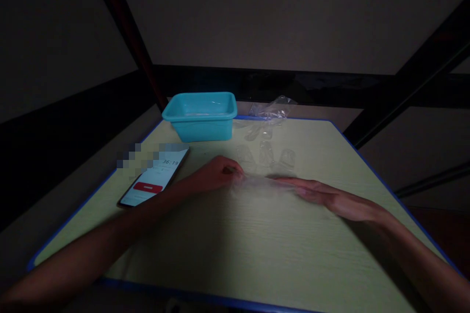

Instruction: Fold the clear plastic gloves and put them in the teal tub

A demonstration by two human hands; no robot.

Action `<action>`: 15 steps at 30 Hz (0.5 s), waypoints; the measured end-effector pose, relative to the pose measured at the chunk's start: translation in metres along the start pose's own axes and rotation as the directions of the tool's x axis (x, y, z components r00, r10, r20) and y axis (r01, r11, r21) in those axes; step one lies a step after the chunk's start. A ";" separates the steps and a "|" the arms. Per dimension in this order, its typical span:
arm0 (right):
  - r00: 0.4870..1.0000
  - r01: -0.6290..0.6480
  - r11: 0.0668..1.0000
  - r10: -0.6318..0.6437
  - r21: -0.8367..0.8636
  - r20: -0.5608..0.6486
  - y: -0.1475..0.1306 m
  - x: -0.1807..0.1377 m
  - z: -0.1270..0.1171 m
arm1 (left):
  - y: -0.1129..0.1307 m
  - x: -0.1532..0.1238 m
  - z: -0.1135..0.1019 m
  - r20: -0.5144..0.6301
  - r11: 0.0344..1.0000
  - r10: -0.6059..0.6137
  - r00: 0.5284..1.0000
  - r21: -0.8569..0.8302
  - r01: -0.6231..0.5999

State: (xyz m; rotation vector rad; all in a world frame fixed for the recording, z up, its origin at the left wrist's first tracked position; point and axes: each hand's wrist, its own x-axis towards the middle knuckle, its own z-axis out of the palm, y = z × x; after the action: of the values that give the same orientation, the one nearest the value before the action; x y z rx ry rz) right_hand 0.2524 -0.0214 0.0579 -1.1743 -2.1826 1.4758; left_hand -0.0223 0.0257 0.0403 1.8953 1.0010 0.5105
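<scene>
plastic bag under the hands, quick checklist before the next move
1. Left hand grips the plastic bag at its left end: ok, fingers closed on it.
2. Right hand lies flat on the bag: ok, palm down, fingers straight.
3. Bag smooth on the table: cannot tell, too clear and dim.
4. Phone apart from the hands: ok, it lies left of the left hand.
5. Tub upright at the far edge: ok.
6. Clear pieces beyond the bag free of it: cannot tell.
</scene>
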 end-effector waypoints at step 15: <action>0.988 -0.128 0.984 0.137 0.125 -0.065 -0.009 0.029 -0.005 | 0.006 0.016 0.003 -0.060 0.982 -0.174 0.983 -0.090 0.168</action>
State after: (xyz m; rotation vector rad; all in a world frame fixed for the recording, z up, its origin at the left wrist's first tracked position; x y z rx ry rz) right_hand 0.2325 0.0023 0.0620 -1.3324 -1.9723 1.5664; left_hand -0.0082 0.0360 0.0434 1.7084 1.1572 0.5105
